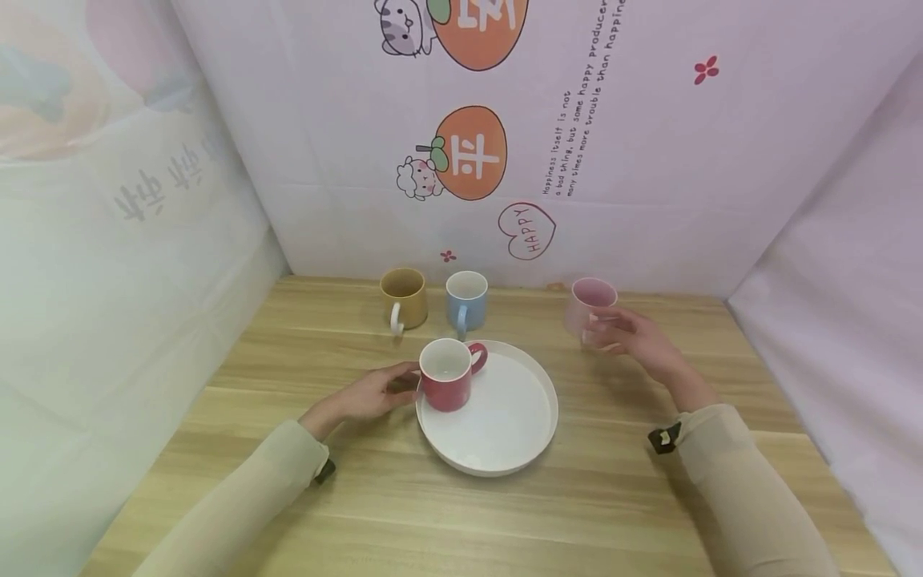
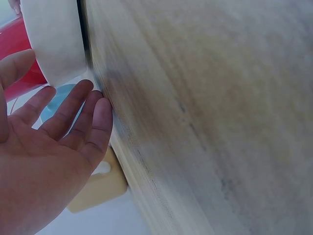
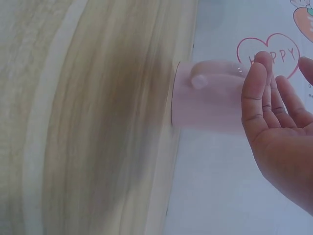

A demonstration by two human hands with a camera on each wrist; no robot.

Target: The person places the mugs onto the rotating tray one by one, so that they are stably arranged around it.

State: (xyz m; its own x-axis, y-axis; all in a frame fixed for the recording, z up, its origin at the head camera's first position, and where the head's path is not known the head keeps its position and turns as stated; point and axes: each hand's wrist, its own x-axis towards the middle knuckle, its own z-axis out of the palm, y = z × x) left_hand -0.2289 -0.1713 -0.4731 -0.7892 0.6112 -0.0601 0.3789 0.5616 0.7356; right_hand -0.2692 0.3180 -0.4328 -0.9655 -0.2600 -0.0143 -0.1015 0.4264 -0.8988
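Observation:
A red mug [image 1: 445,393] with a white inside stands upright on the left part of a round white tray [image 1: 505,437]. Just left of that mug is my left hand [image 1: 369,393], its fingers loosely bent; in the left wrist view no fingers wrap the red mug [image 2: 13,39]. At the back right a pink mug [image 1: 578,308] stands on the table. My right hand [image 1: 638,340] is beside its right side, partly in front of it. The right wrist view shows relaxed fingers near the pink mug [image 3: 212,105], not curled round it; contact cannot be made out.
Behind the tray stand a mustard-yellow mug [image 1: 411,308] with a white handle and a light blue mug [image 1: 472,308]. The wooden table [image 1: 433,529] ends at a printed cloth wall [image 1: 346,160] at the back. White cloth [image 1: 851,304] hangs on both sides.

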